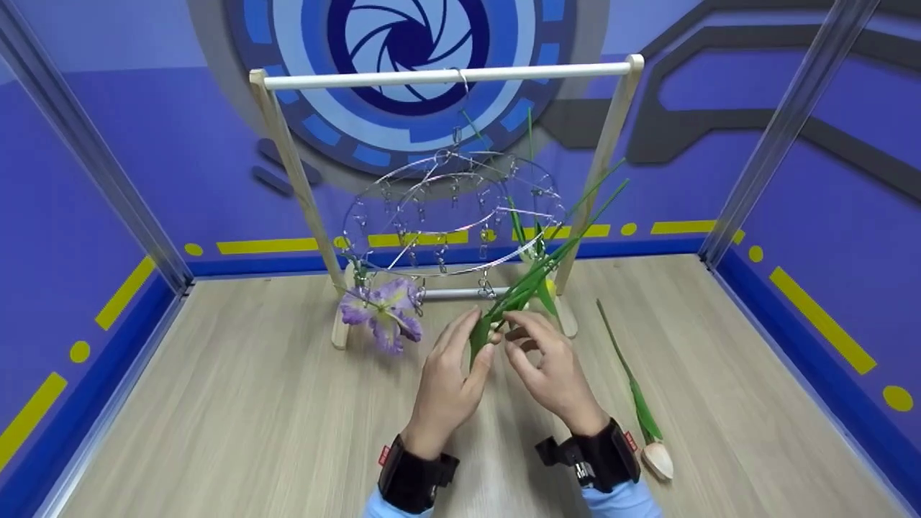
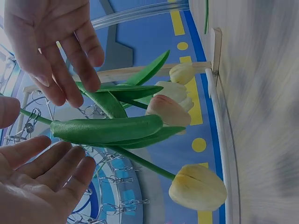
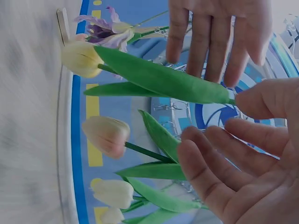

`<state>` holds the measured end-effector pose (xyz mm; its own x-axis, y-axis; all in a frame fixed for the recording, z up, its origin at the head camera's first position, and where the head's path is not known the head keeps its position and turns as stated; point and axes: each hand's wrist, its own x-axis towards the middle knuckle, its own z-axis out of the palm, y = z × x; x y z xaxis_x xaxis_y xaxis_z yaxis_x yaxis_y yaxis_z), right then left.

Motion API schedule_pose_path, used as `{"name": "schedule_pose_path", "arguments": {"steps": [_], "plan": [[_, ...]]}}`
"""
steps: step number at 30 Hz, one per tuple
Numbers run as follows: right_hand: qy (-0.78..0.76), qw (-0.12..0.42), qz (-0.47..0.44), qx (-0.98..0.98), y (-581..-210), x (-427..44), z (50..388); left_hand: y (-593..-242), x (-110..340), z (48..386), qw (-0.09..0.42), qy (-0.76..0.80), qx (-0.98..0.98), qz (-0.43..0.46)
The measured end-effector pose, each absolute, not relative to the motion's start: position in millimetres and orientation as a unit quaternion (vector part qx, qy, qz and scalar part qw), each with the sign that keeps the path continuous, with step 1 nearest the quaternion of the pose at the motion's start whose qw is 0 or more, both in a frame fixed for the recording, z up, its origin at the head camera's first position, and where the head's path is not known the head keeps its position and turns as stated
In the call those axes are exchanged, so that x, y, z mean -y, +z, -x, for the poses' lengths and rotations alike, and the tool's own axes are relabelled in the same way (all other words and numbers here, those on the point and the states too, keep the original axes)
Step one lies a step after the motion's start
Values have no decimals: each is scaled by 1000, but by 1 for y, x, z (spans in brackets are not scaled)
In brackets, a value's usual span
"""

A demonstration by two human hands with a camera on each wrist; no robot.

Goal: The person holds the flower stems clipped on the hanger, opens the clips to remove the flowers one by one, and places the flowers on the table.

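Two grips are present, the left (image 1: 447, 378) and the right (image 1: 552, 370); both are slack, with fingers spread, though whether either thumb presses the stem cannot be told. One yellow tulip (image 2: 198, 186) is between them, bloom downward. Beyond the right grip, one pink-tinged tulip (image 3: 107, 135) and two white tulips (image 3: 113, 193) point heads down. One purple flower (image 1: 385, 309) hangs ahead and left of the left grip, at the rim of one round clip hanger (image 1: 440, 274); its clips overlap too much to count. One rack (image 1: 403, 76) carries the hanger. One loose pale tulip (image 1: 645, 416) lies right of the right grip. The bench (image 1: 288, 403) extends widely left of the left grip; its back edge meets the wall (image 1: 216, 158) beyond the rack. Ahead, the hanger's near rim is just beyond the fingertips.
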<state>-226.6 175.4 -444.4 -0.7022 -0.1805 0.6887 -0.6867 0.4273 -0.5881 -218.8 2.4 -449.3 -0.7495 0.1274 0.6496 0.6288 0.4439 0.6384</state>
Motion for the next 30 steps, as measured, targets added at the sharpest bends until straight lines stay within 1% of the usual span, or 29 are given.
{"name": "schedule_pose_path", "arguments": {"steps": [13, 23, 30], "plan": [[472, 275, -273, 792, -450, -174, 230, -453, -9, 216, 251, -475, 806, 248], [471, 325, -297, 764, -448, -172, 231, -449, -11, 213, 265, -479, 793, 268], [465, 344, -279, 767, -447, -170, 230, -446, -12, 209, 251, -500, 783, 271]]}}
